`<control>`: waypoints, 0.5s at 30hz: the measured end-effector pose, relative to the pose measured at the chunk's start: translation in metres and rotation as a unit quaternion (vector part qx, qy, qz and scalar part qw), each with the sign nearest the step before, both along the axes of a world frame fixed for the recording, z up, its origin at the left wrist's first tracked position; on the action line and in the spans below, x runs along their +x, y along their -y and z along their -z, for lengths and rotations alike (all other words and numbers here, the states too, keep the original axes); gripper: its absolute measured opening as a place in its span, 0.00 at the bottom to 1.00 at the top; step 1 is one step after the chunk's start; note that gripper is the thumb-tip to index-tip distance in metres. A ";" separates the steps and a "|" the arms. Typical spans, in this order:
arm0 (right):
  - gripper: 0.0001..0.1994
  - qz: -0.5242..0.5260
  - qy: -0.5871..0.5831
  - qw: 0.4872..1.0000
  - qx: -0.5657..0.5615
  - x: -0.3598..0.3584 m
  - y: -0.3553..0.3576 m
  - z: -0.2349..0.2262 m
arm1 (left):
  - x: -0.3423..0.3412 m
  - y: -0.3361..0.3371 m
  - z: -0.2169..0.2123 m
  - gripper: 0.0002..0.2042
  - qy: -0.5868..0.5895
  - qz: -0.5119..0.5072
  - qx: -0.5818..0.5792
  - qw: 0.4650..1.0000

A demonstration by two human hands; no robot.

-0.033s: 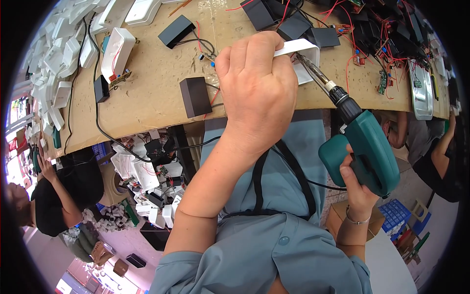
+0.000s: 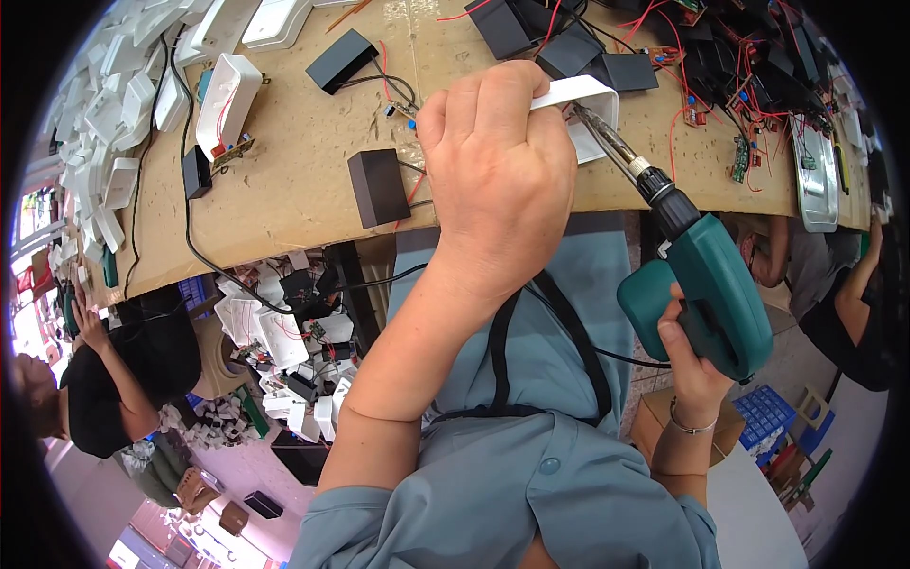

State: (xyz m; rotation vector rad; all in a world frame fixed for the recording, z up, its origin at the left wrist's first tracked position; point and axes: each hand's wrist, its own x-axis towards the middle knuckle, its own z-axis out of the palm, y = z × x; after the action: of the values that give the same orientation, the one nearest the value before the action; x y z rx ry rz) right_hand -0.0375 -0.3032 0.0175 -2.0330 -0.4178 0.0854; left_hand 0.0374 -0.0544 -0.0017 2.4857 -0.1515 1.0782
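Note:
My left hand (image 2: 498, 171) is closed on a white plastic housing (image 2: 599, 100), tilted up over the table's near edge. The hand covers much of the housing. My right hand (image 2: 697, 365) grips a green pistol-shaped soldering gun (image 2: 725, 284). Its dark metal tip (image 2: 607, 133) reaches into the open side of the housing; whether it touches anything inside cannot be made out. Left of my left hand lies a black box-shaped block (image 2: 379, 188) with red and black wires. Another black block (image 2: 342, 62) sits behind it, its cable running to a small circuit board.
White housings (image 2: 118, 114) are heaped at the left of the table (image 2: 284, 161); black blocks (image 2: 697, 66) with red wires and boards crowd the far right. A metal tray (image 2: 817, 180) stands at the right edge. Scrap housings (image 2: 284, 337) lie below. A co-worker (image 2: 114, 379) is at left.

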 end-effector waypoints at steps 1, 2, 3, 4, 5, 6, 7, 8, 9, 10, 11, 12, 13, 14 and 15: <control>0.25 -0.001 0.026 1.000 -0.016 0.001 -0.001 0.000 | 0.000 0.000 0.000 0.03 0.000 0.000 0.000 1.000; 0.25 -0.001 0.026 1.000 -0.016 0.001 -0.003 -0.001 | 0.000 0.000 0.000 0.03 0.003 0.000 -0.002 1.000; 0.24 0.001 0.027 1.000 0.002 0.002 -0.004 -0.001 | 0.000 0.000 0.000 0.03 0.005 0.000 -0.004 1.000; 0.24 0.002 0.027 0.999 0.020 0.002 -0.006 -0.001 | 0.000 0.000 0.000 0.03 0.005 0.000 -0.004 1.000; 0.24 0.002 0.027 0.999 0.020 0.002 -0.009 -0.003 | 0.001 0.001 0.000 0.03 0.002 0.001 -0.006 1.000; 0.24 0.021 -0.006 0.999 0.033 0.001 -0.013 -0.007 | 0.000 0.001 0.000 0.03 -0.002 0.002 -0.008 1.000; 0.23 0.040 -0.040 0.997 0.045 0.000 -0.015 -0.009 | 0.000 0.001 0.000 0.03 -0.002 0.002 -0.008 1.000; 0.23 0.040 -0.040 0.997 0.046 0.000 -0.014 -0.009 | -0.001 0.001 0.001 0.03 -0.003 0.002 -0.008 1.000; 0.23 0.019 -0.039 0.998 0.036 0.001 -0.012 -0.010 | -0.001 0.001 0.000 0.03 -0.003 0.003 -0.007 1.000; 0.22 -0.002 -0.038 0.999 0.026 0.001 -0.010 -0.010 | -0.001 0.001 0.000 0.03 -0.003 0.002 -0.008 1.000; 0.22 -0.002 -0.038 0.999 0.026 0.000 -0.012 -0.012 | -0.001 0.001 0.000 0.03 -0.005 0.002 -0.006 1.000; 0.22 0.023 -0.062 0.997 0.031 -0.002 -0.015 -0.014 | -0.001 0.001 0.000 0.03 -0.006 0.001 -0.004 1.000; 0.22 0.049 -0.085 0.995 0.035 -0.003 -0.016 -0.016 | -0.001 0.001 0.000 0.03 -0.006 0.002 -0.005 1.000; 0.22 0.049 -0.085 0.995 0.035 -0.003 -0.016 -0.015 | -0.001 0.001 0.000 0.03 -0.005 0.002 -0.005 1.000; 0.22 0.045 -0.081 0.995 0.037 -0.003 -0.015 -0.014 | -0.001 0.001 0.000 0.03 -0.004 0.002 -0.005 1.000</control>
State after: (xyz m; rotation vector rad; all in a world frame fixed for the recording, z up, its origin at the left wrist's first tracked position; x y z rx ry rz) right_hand -0.0410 -0.2878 0.0320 -1.9516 -0.2236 0.1754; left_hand 0.0368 -0.0554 -0.0013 2.4798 -0.1488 1.0633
